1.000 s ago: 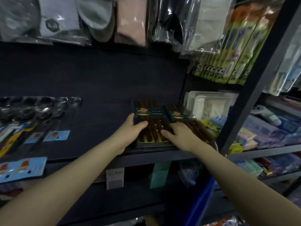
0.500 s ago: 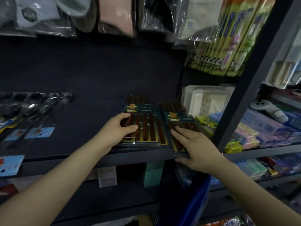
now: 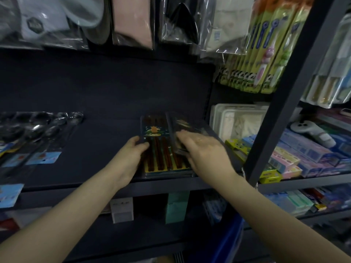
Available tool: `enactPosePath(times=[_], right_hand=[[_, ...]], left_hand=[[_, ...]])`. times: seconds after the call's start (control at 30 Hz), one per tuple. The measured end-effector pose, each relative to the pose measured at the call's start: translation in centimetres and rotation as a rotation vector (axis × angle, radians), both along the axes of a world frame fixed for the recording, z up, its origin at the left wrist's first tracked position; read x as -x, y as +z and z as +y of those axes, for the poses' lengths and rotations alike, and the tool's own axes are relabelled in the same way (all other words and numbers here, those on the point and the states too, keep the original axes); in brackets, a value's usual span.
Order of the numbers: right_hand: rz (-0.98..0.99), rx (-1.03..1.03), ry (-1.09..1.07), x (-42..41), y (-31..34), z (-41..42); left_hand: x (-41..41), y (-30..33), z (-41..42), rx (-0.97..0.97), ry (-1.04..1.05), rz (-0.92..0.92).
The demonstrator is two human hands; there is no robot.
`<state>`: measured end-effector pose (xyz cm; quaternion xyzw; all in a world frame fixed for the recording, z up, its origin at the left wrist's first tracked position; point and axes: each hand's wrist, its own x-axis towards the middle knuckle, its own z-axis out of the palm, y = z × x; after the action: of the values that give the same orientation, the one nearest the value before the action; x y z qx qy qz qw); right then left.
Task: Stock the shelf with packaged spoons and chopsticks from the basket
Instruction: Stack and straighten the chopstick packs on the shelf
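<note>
A flat pack of dark brown chopsticks with a teal label lies on the dark shelf near its front edge. My left hand grips the pack's left edge. My right hand holds a second chopstick pack, tilted up and partly over the right side of the first; it is blurred. Packaged spoons in clear wrap lie at the shelf's left end. The blue basket shows at the bottom, below my right forearm.
A dark upright post stands right of the packs. White trays and small coloured boxes fill the shelf beyond it. Bagged goods and green toothbrush packs hang above. Price tags hang under the shelf edge.
My right hand moved from lying flat on the right pack to lifting it, tilting it over the left pack. My left hand slid slightly back along the left pack's edge.
</note>
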<state>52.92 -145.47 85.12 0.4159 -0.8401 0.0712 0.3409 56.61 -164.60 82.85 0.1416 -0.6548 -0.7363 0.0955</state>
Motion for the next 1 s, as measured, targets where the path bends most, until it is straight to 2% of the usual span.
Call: enactPosePath(times=[0.07,0.13,0.2,0.23,0.3,0.37,0.4,0.47,0.5,0.53,0.77,0.9,1.0], right_hand=[[-0.106,-0.171,0.06,-0.2,-0.3,-1.5],[-0.245,-0.305,0.147,-0.4,-0.1,-2.4],[-0.428,-0.282,0.239,-0.4,1.0,-2.4],[-0.52,-0.175,0.302,-0.3,1.6,-2.4],[-0.605,0.217,0.287,1.1,2.3,-1.7],[-0.678,0.539,0.025,3.3,2.0,-0.6],[-0.832,0.661,-0.109,4.5,1.3,-0.2],[-1.298,0.877,-0.18,6.2,-0.3,-0.1],[-1.444,0.913,-0.183,6.6,-0.9,-0.2],[-1.498,0.918,-0.178,7.1,-1.5,-0.5],[-1.374,0.821,-0.181,4.7,-1.2,-3.2],[-1.328,0.799,-0.163,-1.4,-1.0,-1.8],[-1.386,0.911,-0.099,-6.2,-1.5,-0.3]], left_hand=[[-0.1,0.2,-0.1,-0.159,0.03,0.007],[0.0,0.2,-0.3,-0.158,-0.01,0.009],[0.2,0.3,0.0,-0.13,-0.026,-0.011],[0.3,0.3,0.0,-0.083,-0.031,-0.016],[0.6,0.6,0.1,0.011,-0.032,-0.022],[1.1,0.7,0.2,0.079,-0.047,-0.052],[1.3,0.9,0.3,0.111,-0.054,-0.067],[2.0,0.8,0.2,0.141,-0.058,-0.087],[2.3,0.8,0.3,0.145,-0.05,-0.094],[2.5,0.8,0.3,0.142,-0.038,-0.086],[0.3,0.3,-0.1,0.04,-0.054,-0.084],[-5.4,-0.8,0.4,0.143,-0.07,-0.064],[-10.1,-1.6,0.9,0.146,-0.068,-0.066]])
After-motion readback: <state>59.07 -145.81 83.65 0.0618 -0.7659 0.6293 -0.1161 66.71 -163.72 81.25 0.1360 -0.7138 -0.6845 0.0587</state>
